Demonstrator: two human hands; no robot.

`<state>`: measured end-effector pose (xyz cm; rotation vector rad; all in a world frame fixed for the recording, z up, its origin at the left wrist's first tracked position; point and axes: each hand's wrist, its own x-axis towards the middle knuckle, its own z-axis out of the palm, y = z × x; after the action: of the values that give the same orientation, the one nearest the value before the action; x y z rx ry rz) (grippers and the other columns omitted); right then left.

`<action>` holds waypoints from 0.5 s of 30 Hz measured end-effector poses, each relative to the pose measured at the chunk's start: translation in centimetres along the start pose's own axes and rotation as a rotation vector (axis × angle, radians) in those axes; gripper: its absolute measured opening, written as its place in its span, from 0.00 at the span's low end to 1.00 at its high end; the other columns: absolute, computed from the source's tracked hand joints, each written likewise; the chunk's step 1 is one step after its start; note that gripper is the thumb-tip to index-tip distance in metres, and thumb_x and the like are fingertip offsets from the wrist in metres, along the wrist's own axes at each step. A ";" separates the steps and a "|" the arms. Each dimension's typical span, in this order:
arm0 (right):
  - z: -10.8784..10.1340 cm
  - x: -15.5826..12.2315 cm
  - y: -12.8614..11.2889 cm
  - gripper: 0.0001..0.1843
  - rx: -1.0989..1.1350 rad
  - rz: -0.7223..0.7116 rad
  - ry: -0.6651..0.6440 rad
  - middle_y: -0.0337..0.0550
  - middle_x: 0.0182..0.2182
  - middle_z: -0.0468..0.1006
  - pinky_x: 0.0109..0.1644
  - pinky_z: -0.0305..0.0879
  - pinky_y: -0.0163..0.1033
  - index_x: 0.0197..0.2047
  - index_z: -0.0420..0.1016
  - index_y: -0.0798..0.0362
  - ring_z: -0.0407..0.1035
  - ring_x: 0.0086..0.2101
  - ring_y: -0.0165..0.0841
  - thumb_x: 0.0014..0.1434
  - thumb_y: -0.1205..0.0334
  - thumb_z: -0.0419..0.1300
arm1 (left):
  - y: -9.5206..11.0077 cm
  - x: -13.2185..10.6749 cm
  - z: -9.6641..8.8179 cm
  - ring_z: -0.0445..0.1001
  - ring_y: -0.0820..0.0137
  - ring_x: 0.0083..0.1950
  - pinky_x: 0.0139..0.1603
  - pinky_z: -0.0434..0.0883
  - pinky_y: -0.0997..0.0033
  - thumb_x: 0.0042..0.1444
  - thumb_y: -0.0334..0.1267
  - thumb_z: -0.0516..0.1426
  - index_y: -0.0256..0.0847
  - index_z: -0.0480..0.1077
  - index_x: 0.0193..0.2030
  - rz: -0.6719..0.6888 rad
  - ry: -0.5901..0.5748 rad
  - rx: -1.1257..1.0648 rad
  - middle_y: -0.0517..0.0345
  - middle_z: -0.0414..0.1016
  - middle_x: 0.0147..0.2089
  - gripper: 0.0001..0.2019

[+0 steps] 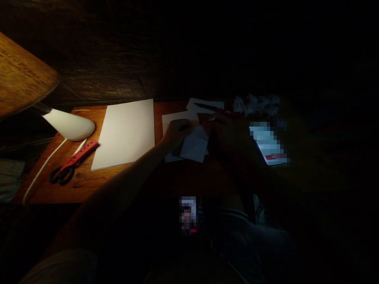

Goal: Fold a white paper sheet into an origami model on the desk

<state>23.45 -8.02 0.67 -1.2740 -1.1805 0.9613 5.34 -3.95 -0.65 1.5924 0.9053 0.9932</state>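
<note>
A white piece of paper (194, 146), creased near its top, is between my two hands above the wooden table (89, 193). My left hand (177, 131) has its fingers curled closed at the paper's upper left edge. On the other side, my right hand (220, 128) pinches the paper's upper right part; deep shadow hides most of its fingers. More white paper (167, 119) lies under and behind the left hand. Just beyond the hands, a dark-bladed tool with a red handle (232, 113) rests partly on another paper piece (219, 105).
Left of my hands lies a large white sheet (127, 134). Further left are black-handled scissors (65, 175) with a red perforated strip (79, 154), and a lit lamp (71, 124) with its cord. Rightward are folded white papers (256, 105) and a glowing phone (268, 144). Another lit screen (188, 216) shows below the table edge.
</note>
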 end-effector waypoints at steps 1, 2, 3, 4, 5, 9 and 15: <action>0.0 0.0 -0.1 0.09 0.002 0.000 0.009 0.37 0.26 0.72 0.35 0.65 0.38 0.23 0.70 0.49 0.67 0.31 0.33 0.52 0.71 0.60 | 0.0 0.0 0.0 0.62 0.75 0.28 0.31 0.59 0.72 0.48 0.33 0.60 0.39 0.70 0.24 -0.001 -0.002 -0.002 0.62 0.66 0.24 0.04; 0.1 -0.1 -0.2 0.09 0.004 0.001 0.010 0.37 0.26 0.72 0.36 0.66 0.39 0.24 0.70 0.49 0.67 0.31 0.33 0.53 0.71 0.60 | 0.0 0.0 0.0 0.62 0.75 0.28 0.31 0.59 0.72 0.48 0.33 0.60 0.40 0.70 0.24 0.001 -0.002 -0.002 0.63 0.66 0.24 0.04; 0.1 -0.1 -0.2 0.09 0.002 0.002 0.003 0.37 0.27 0.73 0.37 0.66 0.39 0.25 0.71 0.49 0.68 0.31 0.33 0.53 0.71 0.60 | 0.0 0.0 0.0 0.62 0.75 0.28 0.31 0.59 0.72 0.48 0.33 0.60 0.40 0.70 0.24 0.004 -0.005 0.000 0.63 0.66 0.24 0.05; 0.1 -0.1 -0.3 0.08 -0.004 0.005 -0.006 0.38 0.27 0.74 0.38 0.67 0.39 0.25 0.72 0.49 0.69 0.33 0.34 0.54 0.71 0.60 | 0.0 -0.1 0.0 0.62 0.75 0.28 0.31 0.59 0.72 0.48 0.33 0.60 0.40 0.70 0.24 0.009 -0.005 0.005 0.63 0.66 0.24 0.05; 0.1 -0.2 -0.3 0.08 -0.012 0.008 -0.015 0.38 0.28 0.75 0.39 0.68 0.40 0.26 0.73 0.50 0.70 0.33 0.34 0.54 0.70 0.60 | 0.1 -0.1 -0.1 0.62 0.75 0.28 0.31 0.59 0.72 0.49 0.33 0.60 0.40 0.70 0.24 0.012 -0.003 0.011 0.63 0.65 0.24 0.05; 0.1 -0.4 -0.8 0.07 -0.048 0.010 -0.045 0.38 0.28 0.77 0.39 0.69 0.40 0.27 0.74 0.50 0.72 0.33 0.35 0.54 0.68 0.66 | 0.1 -0.2 -0.1 0.61 0.77 0.26 0.30 0.58 0.73 0.49 0.32 0.60 0.39 0.71 0.24 -0.003 0.012 0.040 0.65 0.64 0.23 0.05; 0.3 -0.5 -1.1 0.10 -0.143 0.023 -0.111 0.38 0.25 0.77 0.38 0.71 0.42 0.26 0.73 0.50 0.72 0.30 0.35 0.54 0.64 0.70 | 0.5 -0.3 0.1 0.62 0.77 0.26 0.29 0.59 0.74 0.50 0.28 0.60 0.39 0.70 0.24 -0.005 -0.010 0.079 0.65 0.65 0.23 0.06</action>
<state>22.93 -8.53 1.71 -1.3646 -1.3429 0.9893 5.32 -4.38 -0.20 1.6586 0.9511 0.9557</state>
